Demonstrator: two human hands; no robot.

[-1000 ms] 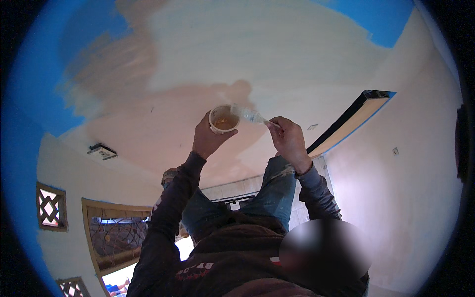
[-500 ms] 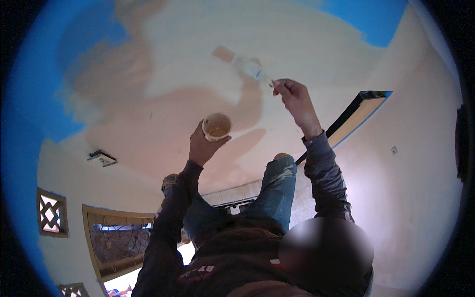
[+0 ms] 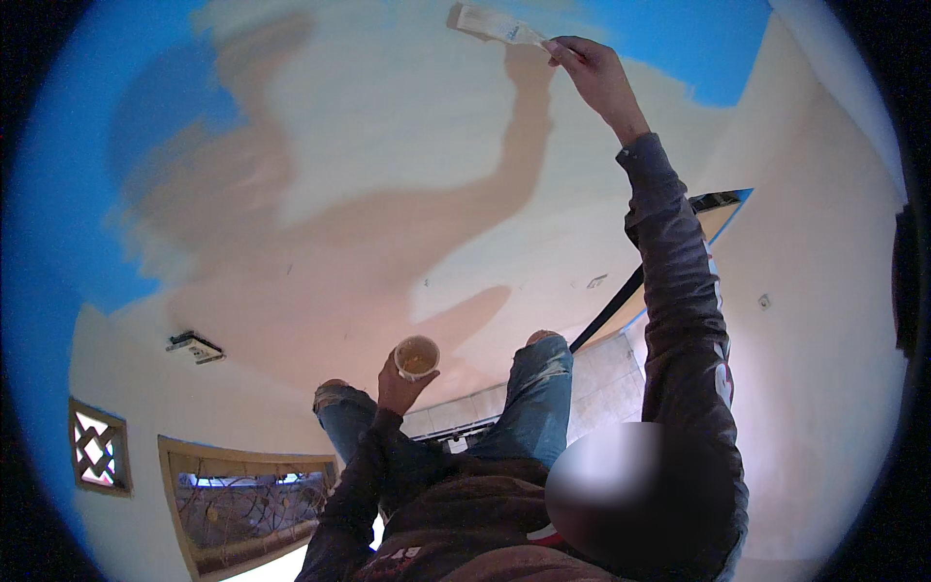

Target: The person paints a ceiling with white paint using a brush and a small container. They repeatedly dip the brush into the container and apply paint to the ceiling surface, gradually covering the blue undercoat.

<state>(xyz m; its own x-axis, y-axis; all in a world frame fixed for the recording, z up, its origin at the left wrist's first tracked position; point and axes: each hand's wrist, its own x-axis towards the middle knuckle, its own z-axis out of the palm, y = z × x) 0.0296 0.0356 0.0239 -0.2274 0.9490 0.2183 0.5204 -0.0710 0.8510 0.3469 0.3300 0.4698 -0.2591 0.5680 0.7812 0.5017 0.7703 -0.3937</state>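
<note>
My left hand [image 3: 400, 383] grips a small white cup [image 3: 418, 357] with pale brownish contents, held low between my knees. My right hand [image 3: 592, 78] is raised high, fingers closed on the handle of a light paintbrush [image 3: 495, 25]. The brush head is at the painted wall [image 3: 388, 116], on a cream area near the edge of a blue patch [image 3: 689, 39]; whether the bristles touch cannot be told. My shadow falls across the cream surface.
A long dark-edged ledge [image 3: 611, 310] runs behind my right arm. A small dark fixture [image 3: 196, 346] is at the left. Below it are a lattice opening [image 3: 97, 446] and a wood-framed window [image 3: 247, 504]. More blue paint [image 3: 58, 213] covers the left side.
My right hand and the brush have risen from beside the cup to high near the upper blue patch. My left hand with the cup has moved lower, toward my body.
</note>
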